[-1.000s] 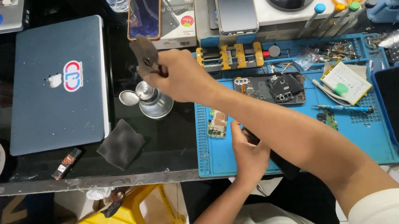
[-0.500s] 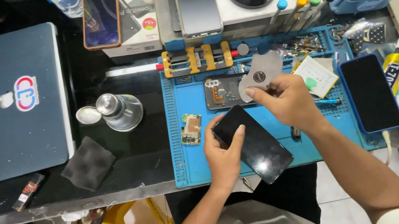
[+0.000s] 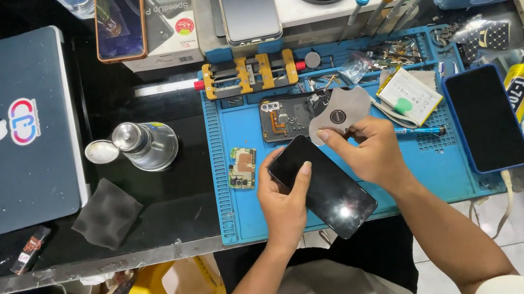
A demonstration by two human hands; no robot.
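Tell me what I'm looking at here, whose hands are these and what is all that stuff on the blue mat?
The picture comes from a camera worn on a person's head, looking down at their own two hands. The left hand holds a black phone with a dark screen. The right hand pinches a thin grey pick, a flat tool, at the phone's top edge. Under them lies a blue work mat on a black table. On the mat are a small green circuit board, an opened phone back and another dark phone in a blue case. Left of the mat stand a small metal bottle and a closed laptop.
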